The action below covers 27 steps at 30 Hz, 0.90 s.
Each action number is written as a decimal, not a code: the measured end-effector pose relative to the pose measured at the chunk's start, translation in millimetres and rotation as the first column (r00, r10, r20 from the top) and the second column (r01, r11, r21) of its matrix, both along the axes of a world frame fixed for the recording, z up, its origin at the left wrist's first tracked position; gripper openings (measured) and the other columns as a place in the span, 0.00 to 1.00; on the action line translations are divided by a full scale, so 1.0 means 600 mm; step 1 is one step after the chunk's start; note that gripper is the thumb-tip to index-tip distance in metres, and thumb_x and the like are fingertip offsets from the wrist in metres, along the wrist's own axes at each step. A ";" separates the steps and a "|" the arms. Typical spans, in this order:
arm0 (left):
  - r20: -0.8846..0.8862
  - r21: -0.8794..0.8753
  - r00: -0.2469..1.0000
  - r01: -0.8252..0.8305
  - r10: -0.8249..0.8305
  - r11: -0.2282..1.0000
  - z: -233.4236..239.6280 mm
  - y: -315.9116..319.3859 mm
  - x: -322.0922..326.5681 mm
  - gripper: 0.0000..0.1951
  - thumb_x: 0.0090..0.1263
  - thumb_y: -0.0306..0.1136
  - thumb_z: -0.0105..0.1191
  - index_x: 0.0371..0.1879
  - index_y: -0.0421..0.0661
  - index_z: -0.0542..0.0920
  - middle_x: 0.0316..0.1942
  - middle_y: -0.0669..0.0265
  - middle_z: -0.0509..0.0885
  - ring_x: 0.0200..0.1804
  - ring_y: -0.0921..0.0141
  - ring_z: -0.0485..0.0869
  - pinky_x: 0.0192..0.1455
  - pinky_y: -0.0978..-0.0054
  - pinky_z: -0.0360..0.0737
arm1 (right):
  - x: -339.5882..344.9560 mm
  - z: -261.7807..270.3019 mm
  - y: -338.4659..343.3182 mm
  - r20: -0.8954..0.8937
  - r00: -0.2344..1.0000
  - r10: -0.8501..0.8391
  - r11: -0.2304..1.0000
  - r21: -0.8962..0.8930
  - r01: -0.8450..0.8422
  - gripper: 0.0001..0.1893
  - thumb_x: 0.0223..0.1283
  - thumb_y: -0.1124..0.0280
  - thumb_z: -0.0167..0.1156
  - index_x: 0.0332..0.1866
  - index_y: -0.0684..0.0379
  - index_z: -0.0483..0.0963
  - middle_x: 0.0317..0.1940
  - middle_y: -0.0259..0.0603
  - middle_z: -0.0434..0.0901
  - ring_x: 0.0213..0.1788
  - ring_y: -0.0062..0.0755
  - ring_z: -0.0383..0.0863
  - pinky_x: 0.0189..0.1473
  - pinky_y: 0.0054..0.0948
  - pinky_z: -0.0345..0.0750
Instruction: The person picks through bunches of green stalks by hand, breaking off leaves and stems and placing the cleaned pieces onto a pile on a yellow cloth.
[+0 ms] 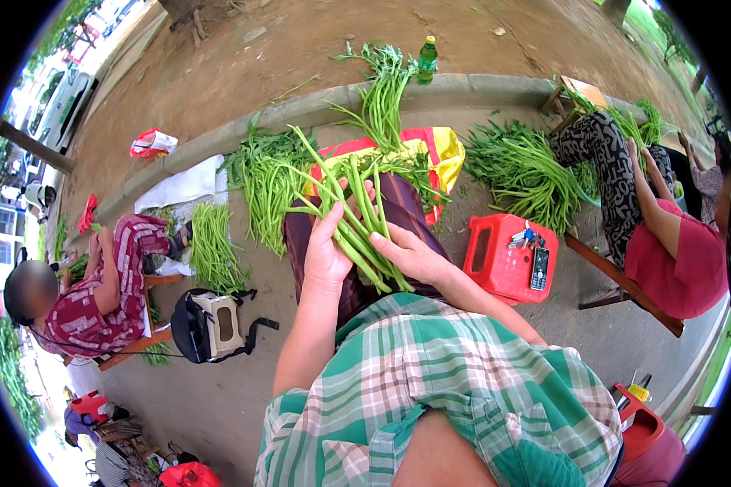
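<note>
A loose bunch of long green vegetable stems lies across both my hands, above my lap. My left hand holds it from the left, thumb up along the stems. On the right, my right hand has its thumb on the lower stems; its other fingers are partly hidden beneath them. Beyond my knees, leafy stems lie on a red and yellow plastic sack. A pile of leafy stems is left of the sack, and another bundle stretches from it to the curb.
A red plastic stool at my right bears keys and a mobile phone. Farther right lies a large leafy pile. A black and beige bag stands at left. Seated people flank me. A green bottle stands by the curb.
</note>
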<state>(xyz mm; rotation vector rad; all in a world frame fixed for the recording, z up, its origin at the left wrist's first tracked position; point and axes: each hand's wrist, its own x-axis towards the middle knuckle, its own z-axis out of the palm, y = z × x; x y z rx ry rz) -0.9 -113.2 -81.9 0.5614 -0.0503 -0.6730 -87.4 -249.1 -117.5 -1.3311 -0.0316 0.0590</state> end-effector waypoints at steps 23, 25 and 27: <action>0.077 0.183 0.997 -0.044 0.031 0.982 -0.009 0.012 -0.009 0.24 0.74 0.27 0.52 0.69 0.44 0.68 0.62 0.56 0.77 0.63 0.63 0.78 0.63 0.59 0.80 | 0.008 0.003 0.006 -0.326 0.903 0.280 0.938 0.294 -0.185 0.17 0.61 0.55 0.70 0.40 0.58 0.76 0.29 0.32 0.79 0.30 0.21 0.79 0.33 0.23 0.76; 0.081 0.237 0.996 -0.046 0.027 0.970 -0.027 0.021 0.003 0.24 0.72 0.28 0.56 0.68 0.45 0.70 0.61 0.63 0.78 0.60 0.67 0.78 0.62 0.64 0.78 | 0.012 0.012 0.005 -0.323 0.907 0.271 0.941 0.286 -0.180 0.14 0.65 0.58 0.67 0.41 0.58 0.76 0.29 0.33 0.78 0.30 0.21 0.78 0.33 0.23 0.75; 0.120 0.294 0.993 -0.044 0.009 0.955 -0.033 0.028 0.017 0.24 0.70 0.28 0.60 0.66 0.46 0.73 0.58 0.70 0.79 0.56 0.74 0.79 0.59 0.69 0.77 | 0.017 0.012 0.005 -0.295 0.909 0.293 0.927 0.322 -0.194 0.12 0.68 0.61 0.64 0.43 0.59 0.75 0.29 0.32 0.77 0.30 0.21 0.78 0.33 0.22 0.75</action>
